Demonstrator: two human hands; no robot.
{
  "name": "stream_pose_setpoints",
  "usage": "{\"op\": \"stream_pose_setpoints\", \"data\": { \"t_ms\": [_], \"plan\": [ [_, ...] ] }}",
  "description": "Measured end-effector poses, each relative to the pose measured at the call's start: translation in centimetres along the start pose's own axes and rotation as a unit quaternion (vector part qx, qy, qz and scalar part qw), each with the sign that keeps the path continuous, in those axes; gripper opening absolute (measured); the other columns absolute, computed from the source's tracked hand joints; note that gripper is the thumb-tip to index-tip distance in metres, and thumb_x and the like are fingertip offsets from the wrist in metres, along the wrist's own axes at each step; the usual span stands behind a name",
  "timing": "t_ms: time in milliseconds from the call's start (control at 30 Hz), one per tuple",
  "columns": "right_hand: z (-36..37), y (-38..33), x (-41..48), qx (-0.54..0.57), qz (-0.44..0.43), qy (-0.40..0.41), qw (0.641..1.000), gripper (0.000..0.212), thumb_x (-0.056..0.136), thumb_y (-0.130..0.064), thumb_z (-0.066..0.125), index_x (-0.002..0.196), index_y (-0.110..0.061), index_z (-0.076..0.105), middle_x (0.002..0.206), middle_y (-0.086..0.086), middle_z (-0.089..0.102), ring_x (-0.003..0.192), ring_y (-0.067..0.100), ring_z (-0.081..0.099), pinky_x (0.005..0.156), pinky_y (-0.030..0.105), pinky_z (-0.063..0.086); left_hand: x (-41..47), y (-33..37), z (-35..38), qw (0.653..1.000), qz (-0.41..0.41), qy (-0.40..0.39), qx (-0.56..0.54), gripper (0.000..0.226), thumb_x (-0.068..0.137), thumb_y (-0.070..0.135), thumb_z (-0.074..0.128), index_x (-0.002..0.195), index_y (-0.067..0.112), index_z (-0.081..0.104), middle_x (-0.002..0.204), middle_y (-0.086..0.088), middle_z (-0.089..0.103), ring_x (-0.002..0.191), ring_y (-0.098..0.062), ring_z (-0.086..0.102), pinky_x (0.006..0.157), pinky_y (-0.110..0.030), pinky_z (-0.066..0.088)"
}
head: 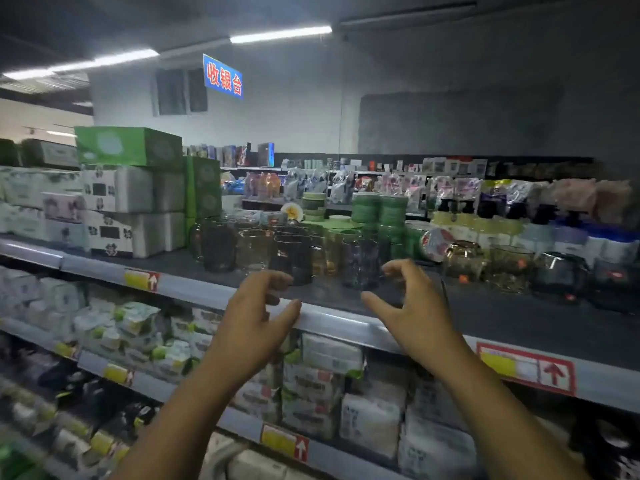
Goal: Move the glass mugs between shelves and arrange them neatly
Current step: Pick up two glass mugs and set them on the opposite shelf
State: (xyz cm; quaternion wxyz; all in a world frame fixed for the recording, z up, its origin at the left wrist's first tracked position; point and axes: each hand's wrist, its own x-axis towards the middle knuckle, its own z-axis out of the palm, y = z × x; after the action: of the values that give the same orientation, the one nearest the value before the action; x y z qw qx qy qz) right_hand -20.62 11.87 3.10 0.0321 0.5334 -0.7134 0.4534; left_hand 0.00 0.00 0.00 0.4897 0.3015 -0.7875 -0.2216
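2 hands are raised before the top shelf (341, 323), where a cluster of glass mugs (263, 247) is stood near the front edge, between stacked boxes (131, 188) on one side and round glass bowls (464, 259) on the other. The left hand (256, 317) is held with fingers curved and thumb spread just short of a dark mug (292, 259). The right hand (412, 313) is shaped likewise beside a clear mug (362, 263). Nothing is gripped by either, and whether any fingertip touches glass cannot be told. The mugs are judged stiff, smooth, slippery and breakable, with some weight. Each is best taken round the middle of its wall, or by a handle where one is seen, as on the large mug (214, 244), whose handle is turned leftward. All long axes are vertical, with mouths upward.
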Motion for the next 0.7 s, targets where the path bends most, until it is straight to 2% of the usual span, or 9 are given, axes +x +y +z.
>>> {"op": "stream_pose_setpoints", "data": {
  "t_ms": [100, 167, 233, 300, 467, 600, 700],
  "plan": [
    [1.5, 0.9, 3.3, -0.008, 0.027, 0.024, 0.999, 0.053, 0.089, -0.042, 0.075, 0.130, -0.022, 0.048, 0.138, -0.001, 0.051, 0.112, 0.016, 0.052, 0.087, 0.029, 0.040, 3.4, -1.6, 1.1, 0.997, -0.012, 0.025, 0.070, 0.035, 0.091, 0.033, 0.070, 0.124, 0.029, 0.056, 0.121, 0.007, 0.059, 0.093, -0.002, 0.061, 0.081, -0.030, 0.055],
    [2.8, 1.4, 5.3, -0.021, 0.046, 0.028, 0.998, 0.061, 0.088, -0.041, 0.076, 0.134, -0.018, 0.045, 0.137, 0.003, 0.048, 0.106, 0.016, 0.051, 0.084, 0.028, 0.039, 5.5, -2.5, 1.7, 0.993, -0.028, 0.027, 0.108, 0.039, 0.091, 0.037, 0.068, 0.125, 0.035, 0.049, 0.123, 0.004, 0.056, 0.088, -0.011, 0.066, 0.080, -0.040, 0.058],
    [3.9, 1.7, 6.7, -0.034, 0.060, 0.045, 0.997, 0.071, 0.086, -0.042, 0.077, 0.140, -0.014, 0.040, 0.139, 0.007, 0.044, 0.113, 0.023, 0.053, 0.088, 0.032, 0.044, 7.0, -3.6, 2.2, 0.989, -0.034, 0.021, 0.145, 0.044, 0.092, 0.041, 0.066, 0.130, 0.041, 0.043, 0.129, 0.003, 0.051, 0.092, -0.018, 0.067, 0.081, -0.044, 0.059],
    [4.9, 1.8, 7.8, -0.047, 0.080, 0.039, 0.995, 0.080, 0.086, -0.046, 0.076, 0.145, -0.013, 0.035, 0.145, 0.009, 0.040, 0.125, 0.029, 0.051, 0.097, 0.038, 0.047, 8.5, -4.8, 2.5, 0.983, -0.037, 0.014, 0.179, 0.051, 0.092, 0.043, 0.066, 0.136, 0.041, 0.041, 0.131, -0.001, 0.048, 0.098, -0.023, 0.065, 0.081, -0.042, 0.058],
    [6.8, 1.4, 9.0, -0.108, 0.116, 0.033, 0.987, 0.097, 0.084, -0.062, 0.069, 0.153, -0.013, 0.020, 0.152, 0.009, 0.034, 0.134, 0.031, 0.046, 0.100, 0.044, 0.048, 10.7, -7.0, 2.4, 0.991, -0.023, 0.034, 0.126, 0.062, 0.087, 0.051, 0.066, 0.142, 0.046, 0.036, 0.119, -0.001, 0.053, 0.098, -0.021, 0.063, 0.083, -0.043, 0.058],
    [8.0, 0.6, 10.0, -0.157, 0.146, 0.050, 0.975, 0.104, 0.083, -0.069, 0.064, 0.153, -0.010, 0.014, 0.153, 0.011, 0.035, 0.133, 0.032, 0.048, 0.092, 0.043, 0.050, 11.7, -7.4, 2.4, 0.992, 0.008, -0.006, 0.123, 0.065, 0.086, 0.057, 0.062, 0.144, 0.054, 0.032, 0.119, 0.002, 0.052, 0.086, -0.022, 0.065, 0.075, -0.045, 0.060],
    [8.8, 0.0, 10.6, -0.199, 0.169, 0.063, 0.963, 0.104, 0.083, -0.074, 0.060, 0.151, -0.009, 0.015, 0.151, 0.012, 0.040, 0.124, 0.032, 0.056, 0.077, 0.038, 0.048, 12.2, -7.6, 2.5, 0.986, 0.026, -0.054, 0.153, 0.059, 0.087, 0.060, 0.061, 0.140, 0.051, 0.036, 0.119, 0.002, 0.042, 0.090, -0.022, 0.064, 0.073, -0.042, 0.060]
  ]
}}
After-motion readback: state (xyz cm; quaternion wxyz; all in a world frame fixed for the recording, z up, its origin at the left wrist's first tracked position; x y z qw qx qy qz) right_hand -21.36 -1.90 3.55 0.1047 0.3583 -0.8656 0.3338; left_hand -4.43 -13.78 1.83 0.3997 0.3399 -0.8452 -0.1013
